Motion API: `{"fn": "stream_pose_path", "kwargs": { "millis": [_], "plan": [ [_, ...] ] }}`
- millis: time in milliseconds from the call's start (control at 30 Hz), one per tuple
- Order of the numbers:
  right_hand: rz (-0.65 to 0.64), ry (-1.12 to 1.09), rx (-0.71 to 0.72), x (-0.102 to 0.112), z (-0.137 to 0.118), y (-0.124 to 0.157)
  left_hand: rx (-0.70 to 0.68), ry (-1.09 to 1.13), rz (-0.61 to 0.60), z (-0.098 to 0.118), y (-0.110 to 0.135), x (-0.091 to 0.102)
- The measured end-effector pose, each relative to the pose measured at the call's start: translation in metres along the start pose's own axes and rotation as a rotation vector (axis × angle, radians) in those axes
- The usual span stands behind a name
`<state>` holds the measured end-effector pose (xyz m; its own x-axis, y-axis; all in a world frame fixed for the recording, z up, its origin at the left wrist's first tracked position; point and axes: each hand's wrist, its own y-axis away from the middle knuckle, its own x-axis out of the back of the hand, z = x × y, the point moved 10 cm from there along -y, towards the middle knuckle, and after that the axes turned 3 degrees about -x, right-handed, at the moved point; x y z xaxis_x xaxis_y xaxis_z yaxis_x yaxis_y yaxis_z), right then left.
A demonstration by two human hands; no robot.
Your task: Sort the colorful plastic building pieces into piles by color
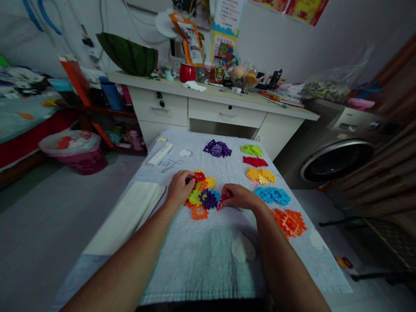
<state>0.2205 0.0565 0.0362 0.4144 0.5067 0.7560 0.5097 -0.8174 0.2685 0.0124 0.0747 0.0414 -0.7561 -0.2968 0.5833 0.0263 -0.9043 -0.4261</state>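
A mixed pile of notched plastic building pieces [199, 197] in orange, yellow, green, blue, red and purple lies mid-table between my hands. At its left side my left hand [178, 187] is closed, with a dark purple building piece [188, 179] at its fingertips. My right hand [241, 197] pinches a red building piece [222, 202] just right of the pile; the fingers partly cover it. Sorted heaps lie beyond and to the right: purple pieces [217, 148], green pieces [251, 150], red pieces [255, 161], yellow pieces [261, 175], blue pieces [272, 196] and orange pieces [289, 222].
A pale blue cloth [195, 260] covers the table. On its left lie a white narrow box [160, 155] and a folded white sheet [125, 212]. Behind stands a white drawer desk [224, 108], a washing machine [338, 147] to the right, a pink bin [78, 158] to the left.
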Motion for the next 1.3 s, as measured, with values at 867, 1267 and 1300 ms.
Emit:
{"fn": "stream_pose_path", "kwargs": {
  "millis": [867,1267,1300],
  "plan": [
    [0.754,-0.01,-0.378,0.171,0.096,0.003,0.009,-0.002,-0.003,-0.003,0.0,-0.001],
    [0.803,0.008,-0.634,0.207,0.183,-0.001,0.015,0.011,0.009,-0.008,0.0,-0.002],
    [0.81,-0.004,-0.563,0.209,0.179,-0.005,0.012,0.011,0.011,-0.008,0.0,-0.002]
  ]
}}
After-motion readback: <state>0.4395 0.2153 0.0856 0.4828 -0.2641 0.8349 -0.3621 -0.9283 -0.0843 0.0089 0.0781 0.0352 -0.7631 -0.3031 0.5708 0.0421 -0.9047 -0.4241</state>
